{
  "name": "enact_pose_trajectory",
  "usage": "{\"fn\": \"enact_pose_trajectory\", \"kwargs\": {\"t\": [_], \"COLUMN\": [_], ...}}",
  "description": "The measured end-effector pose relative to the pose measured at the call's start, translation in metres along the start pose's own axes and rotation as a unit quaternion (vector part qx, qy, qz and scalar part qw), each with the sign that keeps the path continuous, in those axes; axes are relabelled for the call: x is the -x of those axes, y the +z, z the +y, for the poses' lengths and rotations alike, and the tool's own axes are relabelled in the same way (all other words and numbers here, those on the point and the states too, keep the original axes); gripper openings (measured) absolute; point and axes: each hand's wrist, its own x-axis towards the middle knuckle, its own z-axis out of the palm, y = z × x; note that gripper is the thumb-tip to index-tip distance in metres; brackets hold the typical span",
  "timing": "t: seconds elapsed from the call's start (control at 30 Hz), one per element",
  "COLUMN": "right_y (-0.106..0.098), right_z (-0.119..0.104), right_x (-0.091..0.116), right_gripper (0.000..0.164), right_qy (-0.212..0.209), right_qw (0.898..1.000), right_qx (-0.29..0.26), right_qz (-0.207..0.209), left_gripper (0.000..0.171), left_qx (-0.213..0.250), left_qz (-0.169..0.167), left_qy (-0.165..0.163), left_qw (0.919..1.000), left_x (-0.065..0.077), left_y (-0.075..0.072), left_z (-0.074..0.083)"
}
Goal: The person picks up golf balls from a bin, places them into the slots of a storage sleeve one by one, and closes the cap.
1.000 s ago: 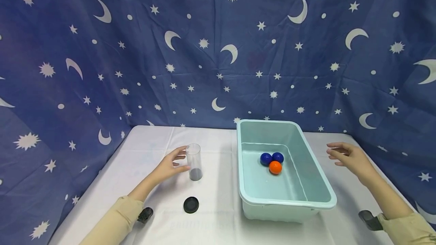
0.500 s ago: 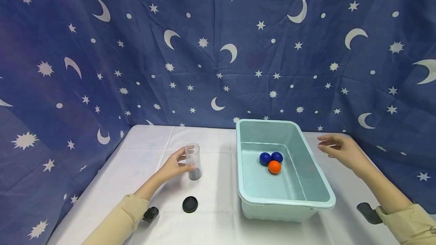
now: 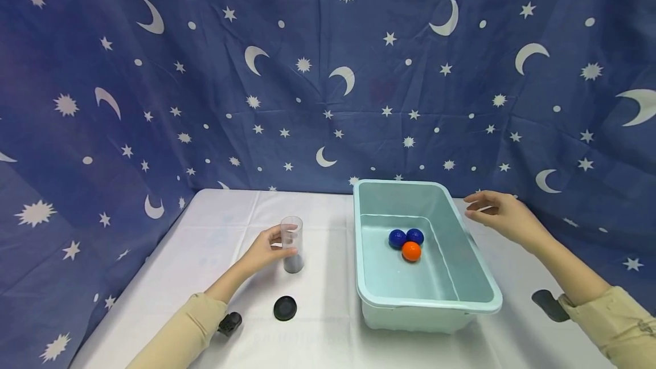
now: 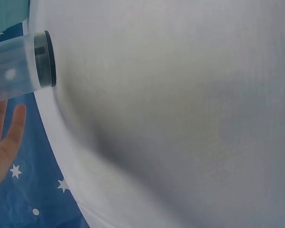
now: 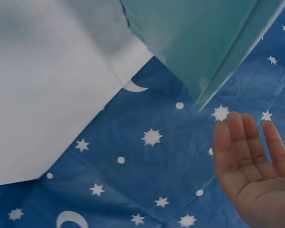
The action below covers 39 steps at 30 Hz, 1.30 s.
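A clear plastic tube point(image 3: 292, 244) with a dark base stands upright on the white table. My left hand point(image 3: 265, 250) holds it from the left, thumb across the front and a finger showing through the clear wall. The left wrist view has the tube point(image 4: 19, 66) at its left edge, with fingertips point(image 4: 19, 114) close by its side. My right hand point(image 3: 504, 218), with nothing in it, hovers beside the far right rim of a pale green basin point(image 3: 366, 295); its fingers are relaxed, palm visible in the right wrist view. Two dark blue balls point(image 3: 397, 238) and an orange ball point(image 3: 411, 251) lie inside the basin.
In front of the tube, a round black lid point(image 3: 285, 308) lies on the white tablecloth point(image 3: 312, 335). A dark wrist device point(image 3: 230, 323) shows by the left cuff and another point(image 3: 550, 305) by the right cuff. A blue star-and-moon curtain point(image 3: 307, 101) stands behind the table.
My left hand has closed in around the tube, its thumb now across the front. My right hand has moved left and farther back, up to the basin's far right rim.
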Motion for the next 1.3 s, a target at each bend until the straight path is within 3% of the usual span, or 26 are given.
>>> {"fn": "enact_pose_trajectory", "kwargs": {"t": [0.67, 1.3], "right_y": [0.018, 0.052], "right_z": [-0.046, -0.067], "right_x": [-0.033, -0.071], "right_gripper": [0.030, 0.023], "right_qy": [-0.059, -0.117], "right_qw": [0.993, 0.978], "right_qx": [0.016, 0.099], "right_qz": [-0.098, -0.138], "left_gripper": [0.052, 0.053], "left_qx": [-0.030, -0.059], "left_qz": [0.004, 0.016], "left_qy": [-0.005, 0.003], "left_qw": [0.9995, 0.9981], "left_x": [0.003, 0.008], "left_y": [0.008, 0.003], "left_z": [0.021, 0.019]}}
